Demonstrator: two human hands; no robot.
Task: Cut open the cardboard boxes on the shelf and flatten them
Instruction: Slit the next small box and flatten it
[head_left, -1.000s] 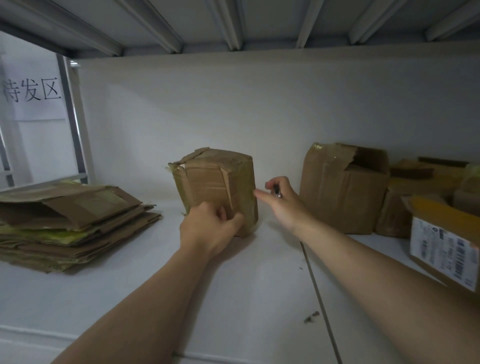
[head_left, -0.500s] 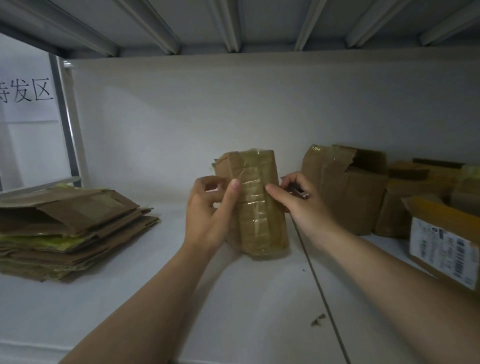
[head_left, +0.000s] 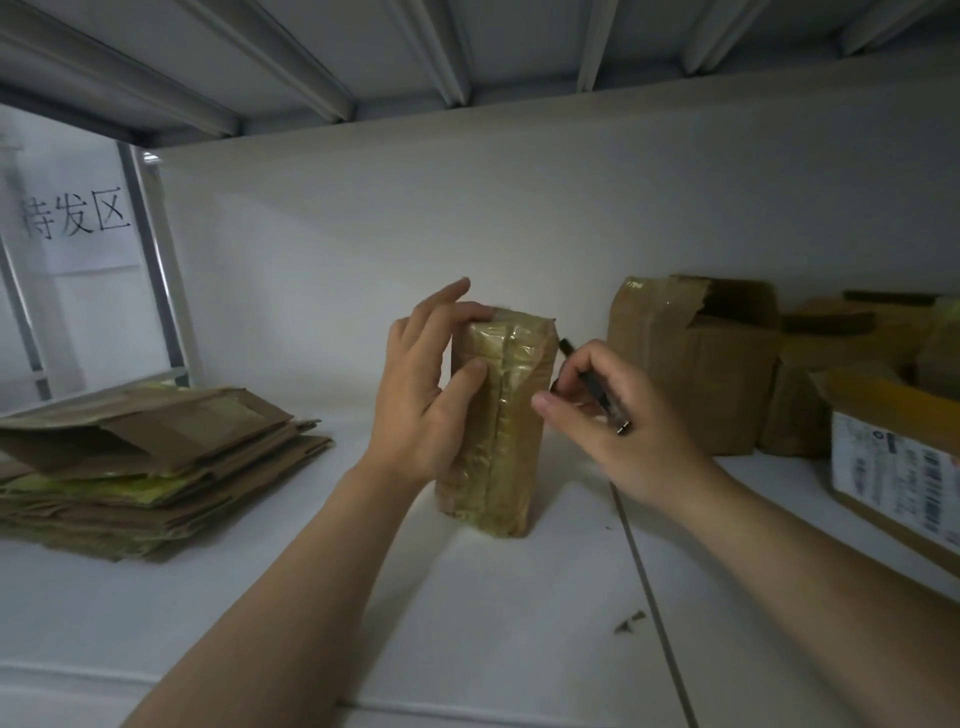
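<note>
One upright box (head_left: 511, 415) clasped by left grip (head_left: 421, 395); right grip (head_left: 618, 421) pinches, seemingly, a cutter (head_left: 595, 389).

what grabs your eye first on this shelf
A tape-wrapped cardboard box stands on end mid-shelf, gripped by the left hand, while the right hand holds a slim black tool beside it. A stack of flattened cardboard lies at left; opened boxes sit at right.
</note>
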